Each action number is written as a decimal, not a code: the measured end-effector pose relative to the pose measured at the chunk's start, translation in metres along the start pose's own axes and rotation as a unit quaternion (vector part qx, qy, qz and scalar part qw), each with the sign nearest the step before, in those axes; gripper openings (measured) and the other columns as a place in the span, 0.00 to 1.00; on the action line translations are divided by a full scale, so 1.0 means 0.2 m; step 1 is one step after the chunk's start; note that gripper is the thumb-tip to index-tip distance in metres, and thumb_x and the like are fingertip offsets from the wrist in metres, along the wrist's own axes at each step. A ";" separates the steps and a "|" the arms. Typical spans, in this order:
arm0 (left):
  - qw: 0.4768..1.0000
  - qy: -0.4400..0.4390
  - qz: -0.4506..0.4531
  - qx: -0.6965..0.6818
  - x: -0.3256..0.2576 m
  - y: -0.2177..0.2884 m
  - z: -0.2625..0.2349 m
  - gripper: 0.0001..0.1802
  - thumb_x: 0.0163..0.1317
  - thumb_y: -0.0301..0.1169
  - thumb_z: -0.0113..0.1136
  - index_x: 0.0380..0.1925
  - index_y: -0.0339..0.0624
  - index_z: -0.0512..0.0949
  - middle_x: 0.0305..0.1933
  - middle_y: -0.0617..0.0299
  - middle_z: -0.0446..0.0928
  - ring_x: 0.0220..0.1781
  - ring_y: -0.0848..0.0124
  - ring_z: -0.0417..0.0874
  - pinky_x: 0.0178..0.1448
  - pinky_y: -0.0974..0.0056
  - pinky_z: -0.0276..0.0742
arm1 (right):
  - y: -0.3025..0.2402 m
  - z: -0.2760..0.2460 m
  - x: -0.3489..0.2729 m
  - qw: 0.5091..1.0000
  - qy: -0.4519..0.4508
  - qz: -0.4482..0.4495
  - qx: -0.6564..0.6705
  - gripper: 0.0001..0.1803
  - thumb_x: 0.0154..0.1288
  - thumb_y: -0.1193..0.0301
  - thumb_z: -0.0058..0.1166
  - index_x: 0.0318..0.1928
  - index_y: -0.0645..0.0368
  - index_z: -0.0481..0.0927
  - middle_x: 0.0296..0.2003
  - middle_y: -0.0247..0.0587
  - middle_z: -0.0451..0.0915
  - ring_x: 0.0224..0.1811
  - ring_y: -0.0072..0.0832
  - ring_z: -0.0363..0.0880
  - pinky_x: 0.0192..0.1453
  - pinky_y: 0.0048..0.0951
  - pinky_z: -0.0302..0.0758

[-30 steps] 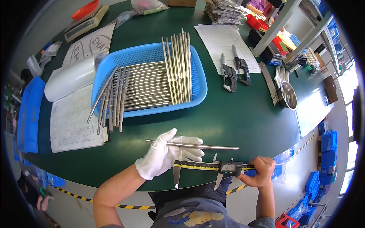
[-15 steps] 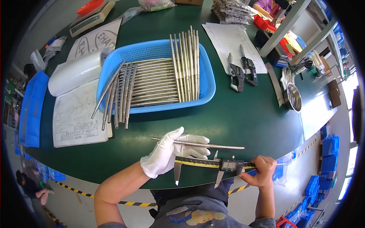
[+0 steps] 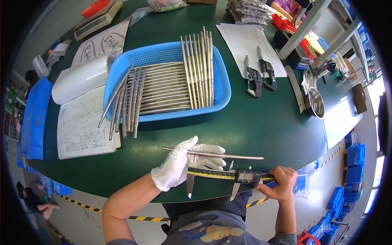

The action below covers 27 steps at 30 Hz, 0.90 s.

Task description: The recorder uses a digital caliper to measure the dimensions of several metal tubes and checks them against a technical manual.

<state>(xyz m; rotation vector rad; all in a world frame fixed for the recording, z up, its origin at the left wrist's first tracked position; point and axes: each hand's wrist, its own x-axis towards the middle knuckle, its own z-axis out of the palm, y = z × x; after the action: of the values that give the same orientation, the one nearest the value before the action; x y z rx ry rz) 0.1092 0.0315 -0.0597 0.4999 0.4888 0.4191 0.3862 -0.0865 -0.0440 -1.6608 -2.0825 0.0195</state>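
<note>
— Gripping what, exactly, was the left hand [image 3: 176,167]?

— It wore a white knit glove and was closed around a thin, straight steel rod [image 3: 220,154], which lay level above the near edge of the green table [image 3: 265,126]. The rod stuck out past the glove on both sides, longer toward the right.

— And the right hand [image 3: 282,182]?

— Bare, and clamped on the sliding end of a digital caliper [image 3: 234,176]. The caliper ran level just below the rod, its yellow scale bar reaching under the gloved fingers [image 3: 212,162]. Its pointed jaws stood apart and aimed down toward the person's body.

— Did the caliper touch the rod?

— I could not tell; they were very close, nearly parallel.

— What else was on the table?

— A blue plastic mesh basket [image 3: 222,81] farther back, filled with matching rods [image 3: 171,87], smooth and shiny, some across and some lengthwise. A bundle [image 3: 124,106] leaned over its left rim onto paper drawings [image 3: 81,126]. A rolled white sheet [image 3: 79,79] lay beside the basket, and two dark micrometers [image 3: 259,75] rested to the right near a printed sheet [image 3: 245,41]. A small round metal bowl [image 3: 315,102] sat near the table's right edge.
</note>
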 end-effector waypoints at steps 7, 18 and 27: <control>1.000 0.019 0.002 -0.007 0.01 0.00 0.00 0.36 0.67 0.52 0.30 0.51 0.27 0.70 0.44 0.42 0.77 0.47 0.56 0.80 0.57 0.57 0.72 | 0.00 0.00 0.00 1.000 0.003 0.002 -0.003 0.27 0.36 0.48 0.68 0.16 0.56 0.69 0.11 0.33 0.67 0.11 0.31 0.68 0.16 0.28 0.62; 0.999 0.037 -0.007 -0.005 0.01 -0.01 -0.01 0.34 0.67 0.50 0.33 0.49 0.26 0.71 0.43 0.41 0.77 0.45 0.56 0.80 0.55 0.56 0.74 | -0.02 -0.04 0.02 1.000 -0.030 -0.007 0.001 0.22 0.40 0.53 0.66 0.19 0.55 0.70 0.14 0.34 0.70 0.13 0.32 0.69 0.17 0.28 0.64; 1.000 0.010 0.007 0.022 0.01 0.00 -0.01 0.34 0.68 0.49 0.27 0.50 0.28 0.71 0.44 0.46 0.78 0.46 0.61 0.80 0.57 0.58 0.72 | 0.00 -0.05 0.02 0.999 -0.030 -0.029 0.003 0.17 0.39 0.58 0.62 0.21 0.56 0.71 0.15 0.34 0.69 0.13 0.32 0.69 0.17 0.29 0.64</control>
<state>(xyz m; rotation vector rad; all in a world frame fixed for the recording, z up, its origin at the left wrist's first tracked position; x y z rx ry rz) 0.1096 0.0323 -0.0614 0.5430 0.5148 0.4286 0.3886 -0.0852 -0.0341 -1.6144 -2.1710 0.0584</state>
